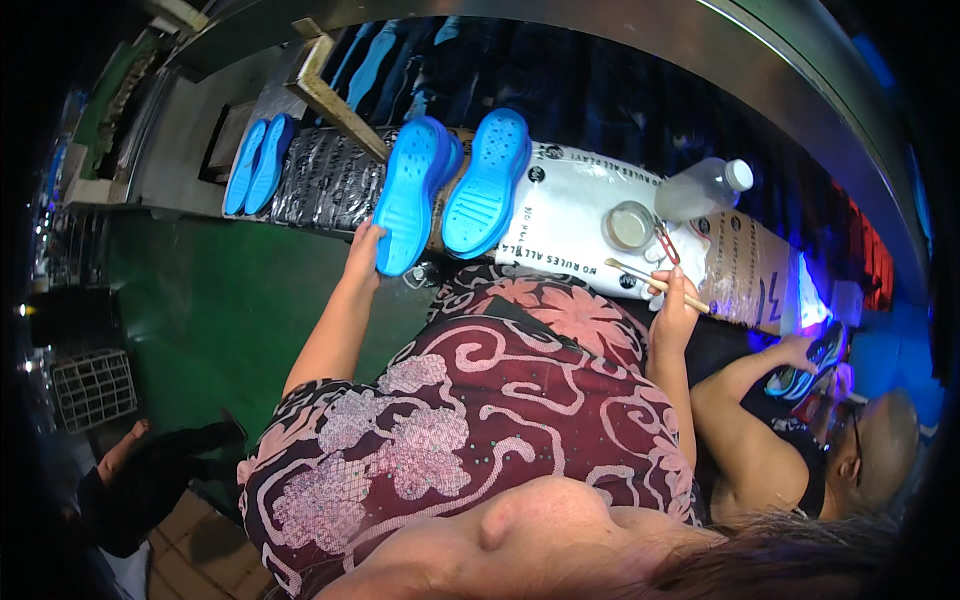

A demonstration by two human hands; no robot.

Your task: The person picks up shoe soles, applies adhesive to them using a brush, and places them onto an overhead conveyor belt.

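Observation:
My left hand grips the heel end of a bright blue shoe sole, thumb on its ridged upper face. Just right of it, more blue soles lie stacked on the bench, holes and ridges facing up. My right hand pinches a thin wooden-handled brush, its bristles pointing left over a white printed sheet. Beyond the brush stand a small round clear dish with pale contents and a translucent white-capped bottle. A small red-handled tool lies beside the dish.
Two blue soles rest at the bench's far left. A metal bracket juts over the bench, and a metal rail curves above it. At right, a co-worker's hand holds a shoe. Another person is behind at left.

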